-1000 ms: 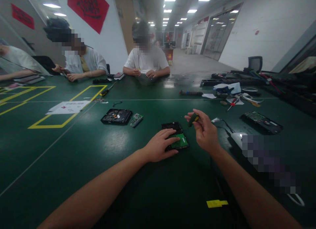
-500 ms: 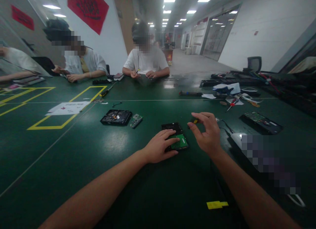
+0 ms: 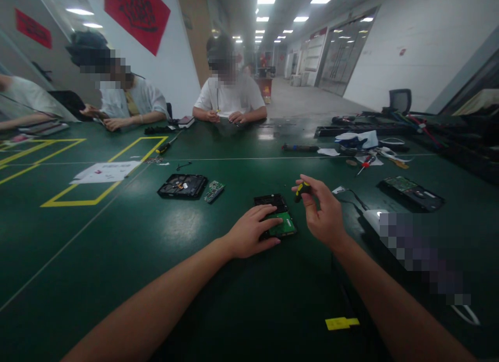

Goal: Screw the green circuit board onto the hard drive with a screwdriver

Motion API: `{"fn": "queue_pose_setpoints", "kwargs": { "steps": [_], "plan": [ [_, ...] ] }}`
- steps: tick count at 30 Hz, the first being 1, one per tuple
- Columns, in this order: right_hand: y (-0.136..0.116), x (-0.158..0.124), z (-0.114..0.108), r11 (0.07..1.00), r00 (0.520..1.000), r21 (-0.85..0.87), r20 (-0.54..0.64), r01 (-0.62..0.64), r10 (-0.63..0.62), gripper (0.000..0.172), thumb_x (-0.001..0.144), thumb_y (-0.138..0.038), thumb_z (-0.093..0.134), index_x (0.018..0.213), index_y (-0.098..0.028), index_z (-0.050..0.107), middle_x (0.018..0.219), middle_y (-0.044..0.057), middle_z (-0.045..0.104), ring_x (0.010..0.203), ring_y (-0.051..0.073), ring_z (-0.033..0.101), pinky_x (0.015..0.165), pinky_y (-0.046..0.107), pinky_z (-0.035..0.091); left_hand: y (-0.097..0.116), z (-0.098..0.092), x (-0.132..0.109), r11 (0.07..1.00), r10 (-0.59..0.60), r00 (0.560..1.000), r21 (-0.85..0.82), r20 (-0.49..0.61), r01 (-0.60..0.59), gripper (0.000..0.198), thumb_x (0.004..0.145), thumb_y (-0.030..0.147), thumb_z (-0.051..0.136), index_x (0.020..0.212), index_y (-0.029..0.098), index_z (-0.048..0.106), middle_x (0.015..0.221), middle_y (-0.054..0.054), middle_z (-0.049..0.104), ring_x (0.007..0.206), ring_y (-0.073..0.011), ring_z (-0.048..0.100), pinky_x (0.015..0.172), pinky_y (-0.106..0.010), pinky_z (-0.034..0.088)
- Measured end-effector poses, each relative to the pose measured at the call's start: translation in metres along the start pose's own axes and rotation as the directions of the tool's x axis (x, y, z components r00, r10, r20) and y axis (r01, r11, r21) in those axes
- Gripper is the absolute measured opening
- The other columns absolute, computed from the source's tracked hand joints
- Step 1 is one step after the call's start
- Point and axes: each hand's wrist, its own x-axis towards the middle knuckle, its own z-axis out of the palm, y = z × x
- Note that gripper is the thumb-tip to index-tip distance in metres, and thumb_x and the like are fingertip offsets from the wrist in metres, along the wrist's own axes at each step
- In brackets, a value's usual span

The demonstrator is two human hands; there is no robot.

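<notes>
1. Green-faced drive (image 3: 285,224), 1, lies on the table (image 3: 117,258) under the left hand (image 3: 252,231), fingers spread.
2. Right hand (image 3: 323,211), apart from the left, pinches 1 screwdriver (image 3: 302,189).
3. 2 others: left drive (image 3: 182,186), 1 loose board (image 3: 214,192) beside it; right drive (image 3: 411,193).

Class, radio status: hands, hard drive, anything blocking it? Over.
Left hand resting on hard drive. Right hand beside it, gripping black-and-yellow handle. Only left hand covering part of drive.
</notes>
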Motion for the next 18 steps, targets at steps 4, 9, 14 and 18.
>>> {"fn": "queue_pose_setpoints", "kwargs": {
  "steps": [4, 9, 14, 18],
  "plan": [
    [-0.0015, 0.0019, 0.0004, 0.991, 0.996, -0.120, -0.069, 0.053, -0.062, 0.042, 0.101, -0.022, 0.064, 0.141, -0.032, 0.059, 0.121, 0.008, 0.071, 0.107, 0.026, 0.072, 0.095, 0.051, 0.061, -0.0006, 0.0004, 0.0003, 1.000, 0.004, 1.000, 0.001, -0.002, -0.004, 0.056, 0.098, 0.053, 0.069, 0.145, 0.023, 0.061, 0.162, -0.016, 0.047, 0.150, -0.0364, 0.045, 0.123, -0.058, 0.040],
    [-0.0065, 0.0016, 0.0040, 0.977, 0.990, -0.196, -0.094, 0.083, -0.103, 0.043, 0.098, -0.022, 0.068, 0.139, -0.031, 0.059, 0.114, 0.008, 0.067, 0.104, 0.026, 0.067, 0.091, 0.048, 0.060, 0.0008, -0.0014, 0.0007, 1.000, 0.007, 1.000, -0.008, -0.008, -0.007, 0.055, 0.098, 0.051, 0.070, 0.145, 0.022, 0.061, 0.161, -0.017, 0.048, 0.149, -0.0363, 0.047, 0.122, -0.058, 0.041],
    [-0.0023, 0.0026, 0.0017, 0.970, 0.989, -0.232, -0.107, 0.071, -0.098, 0.042, 0.099, -0.023, 0.068, 0.140, -0.030, 0.058, 0.116, 0.008, 0.067, 0.101, 0.025, 0.067, 0.088, 0.047, 0.060, 0.0023, -0.0019, 0.0011, 1.000, 0.000, 1.000, -0.005, -0.008, -0.001, 0.055, 0.098, 0.051, 0.070, 0.144, 0.021, 0.061, 0.161, -0.017, 0.048, 0.149, -0.0367, 0.046, 0.122, -0.057, 0.041],
    [-0.0035, 0.0036, -0.0021, 0.967, 0.988, -0.239, -0.103, 0.087, -0.115, 0.039, 0.097, -0.023, 0.071, 0.135, -0.028, 0.060, 0.115, 0.008, 0.070, 0.099, 0.025, 0.069, 0.088, 0.046, 0.061, 0.0023, -0.0014, 0.0006, 1.000, 0.001, 1.000, -0.007, -0.010, -0.001, 0.056, 0.098, 0.051, 0.070, 0.146, 0.023, 0.060, 0.162, -0.016, 0.047, 0.150, -0.0368, 0.046, 0.122, -0.059, 0.041]
  ]
}}
